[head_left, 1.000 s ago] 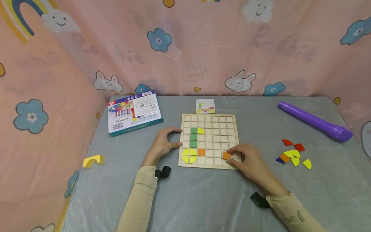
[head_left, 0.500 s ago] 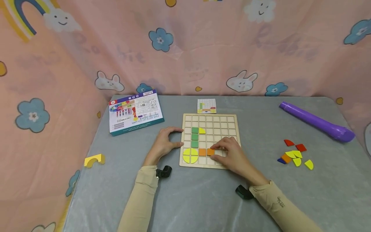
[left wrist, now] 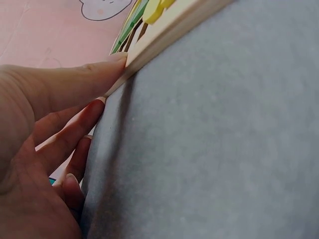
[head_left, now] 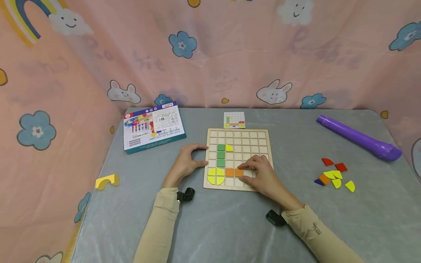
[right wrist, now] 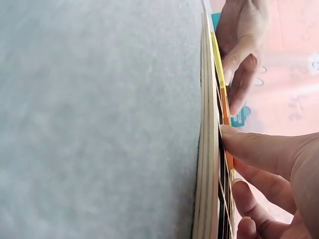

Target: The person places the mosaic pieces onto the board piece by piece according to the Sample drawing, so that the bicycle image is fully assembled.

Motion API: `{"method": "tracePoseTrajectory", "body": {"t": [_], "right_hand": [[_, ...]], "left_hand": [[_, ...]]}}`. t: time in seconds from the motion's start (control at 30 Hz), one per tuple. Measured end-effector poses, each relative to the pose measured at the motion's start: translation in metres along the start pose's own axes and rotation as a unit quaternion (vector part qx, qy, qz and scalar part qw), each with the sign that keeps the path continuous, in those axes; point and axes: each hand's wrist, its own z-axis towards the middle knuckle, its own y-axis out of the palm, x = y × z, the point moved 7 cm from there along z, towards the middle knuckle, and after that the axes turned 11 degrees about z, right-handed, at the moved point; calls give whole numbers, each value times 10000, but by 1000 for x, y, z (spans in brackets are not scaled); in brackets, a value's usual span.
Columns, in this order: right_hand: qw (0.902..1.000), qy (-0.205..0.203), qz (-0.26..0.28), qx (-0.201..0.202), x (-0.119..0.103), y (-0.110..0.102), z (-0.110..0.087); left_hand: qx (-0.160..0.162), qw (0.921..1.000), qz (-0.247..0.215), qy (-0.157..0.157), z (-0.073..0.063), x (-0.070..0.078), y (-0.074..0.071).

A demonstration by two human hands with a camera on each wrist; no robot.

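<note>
The wooden grid board [head_left: 251, 140] lies flat on the grey table. At its left edge rests my left hand [head_left: 184, 162], thumb and index finger spread apart and touching the rim. My right hand [head_left: 263, 177] pinches an orange square tile [head_left: 238, 172] between thumb and fingers, down at the board's surface. Directly left of it sits another orange square [head_left: 229, 172]. Several green squares [head_left: 221, 155] form a column, with a yellow quarter-round tile [head_left: 229, 148] beside the top one. Yellow quarter-rounds make a circle [head_left: 216, 176] at the lower left.
Loose red, yellow, orange and blue tiles [head_left: 337, 183] lie right of the board. Behind it is a small pattern card [head_left: 234, 120]. A purple tube [head_left: 358, 138] lies at the far right, a box [head_left: 152, 128] at the back left, and a yellow arch block [head_left: 107, 181] at the left.
My right hand has carried the orange tile leftward across the board to beside the other orange square, then stayed there. The left hand has kept its place at the edge.
</note>
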Motion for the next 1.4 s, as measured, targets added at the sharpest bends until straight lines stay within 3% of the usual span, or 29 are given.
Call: {"method": "tracePoseTrajectory", "body": {"t": [0.3,0.57,0.73,1.0,1.23,1.4], "right_hand": [[9997,119,77,190,6,-10,-7],[9960,855,-44,273,29,-53,-37],[9918,1113,-524,359,44,-87,-56],[9890,1007,-1066,191,63,-138,-77],[9818,1551,-1079,-167,80,-158,-91],[9787,1629,-1248,-9,84,-166,-97]], "left_hand": [[-21,10000,-9,14,0,1,0],[-22,10000,14,-12,0,0,0],[-31,10000,29,-1,1,0,0],[-41,10000,62,27,0,0,0],[-37,10000,47,0,-1,1,-2],[-64,10000,65,34,-1,1,-1]]}}
